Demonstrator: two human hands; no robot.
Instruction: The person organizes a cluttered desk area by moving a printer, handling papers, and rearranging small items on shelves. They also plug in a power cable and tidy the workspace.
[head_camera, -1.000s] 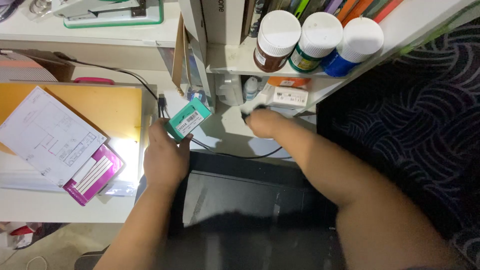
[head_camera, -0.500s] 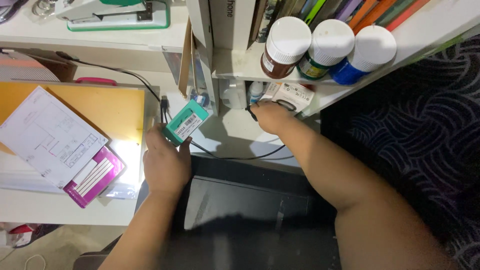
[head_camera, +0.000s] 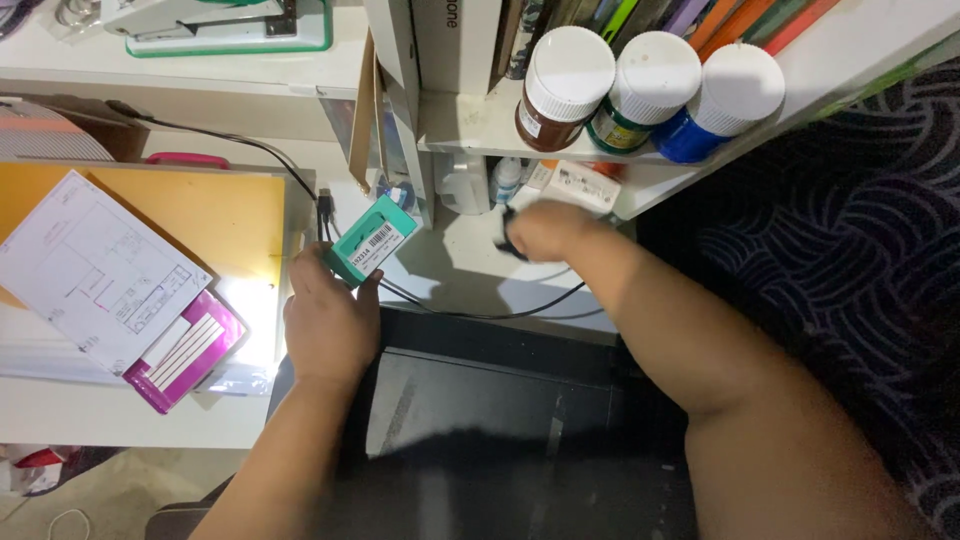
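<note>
My left hand (head_camera: 328, 322) holds a small teal box (head_camera: 371, 240) with a white barcode label, tilted, just above the white desk (head_camera: 470, 275). My right hand (head_camera: 545, 232) reaches to the back of the desk under a white shelf (head_camera: 470, 125); its fingers are closed around a small black object (head_camera: 507, 236) that seems joined to a black cable (head_camera: 470, 312) running across the desk. The hand is blurred, so the object's shape is unclear. A white carton (head_camera: 580, 185) lies under the shelf just behind that hand.
Three paint jars with white lids, brown (head_camera: 558, 88), green (head_camera: 640, 92) and blue (head_camera: 722, 100), stand on the shelf edge. A yellow lit board (head_camera: 215, 215) with a printed sheet (head_camera: 95, 270) and magenta packet (head_camera: 185, 350) lies left. A dark patterned fabric (head_camera: 840, 250) fills the right.
My right hand went in under the shelf toward the white carton, then drew back a little toward me with the black object. My left hand kept the teal box nearly still.
</note>
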